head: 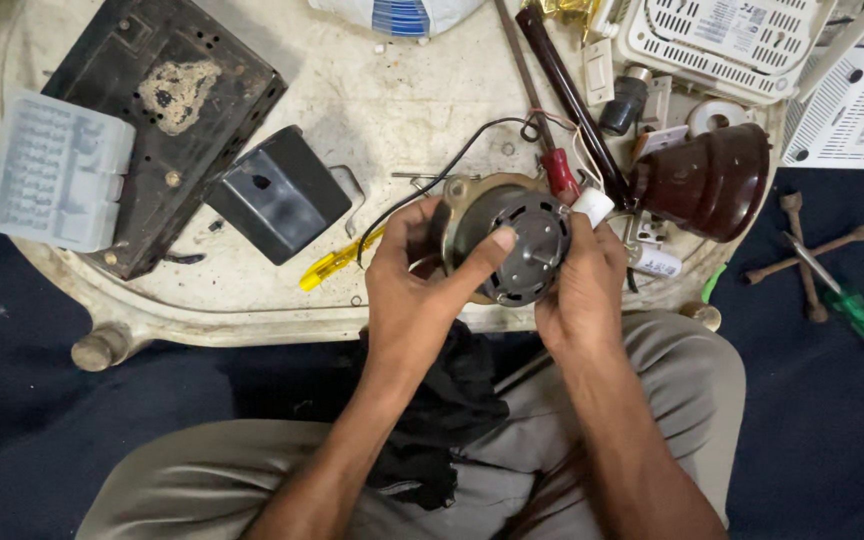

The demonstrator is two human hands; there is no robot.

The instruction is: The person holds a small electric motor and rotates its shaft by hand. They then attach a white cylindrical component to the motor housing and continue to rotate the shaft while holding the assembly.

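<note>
A round grey electric motor [518,235] with a short shaft and black, red and white wires is held above the near edge of a low white table [372,90]. My left hand [414,280] wraps its left side, thumb pressed on the motor's face. My right hand [584,285] grips its right side, next to a small white cap on the wires. A red-handled screwdriver [559,172] lies just behind the motor.
On the table lie a black perforated metal case [167,60], a clear plastic box [57,170], a black cover [277,195], a yellow-handled tool [337,262], a dark brown domed housing [707,180] and a white vented box [722,40]. A cross wrench [807,250] and green screwdriver [857,312] rest on dark cloth at right.
</note>
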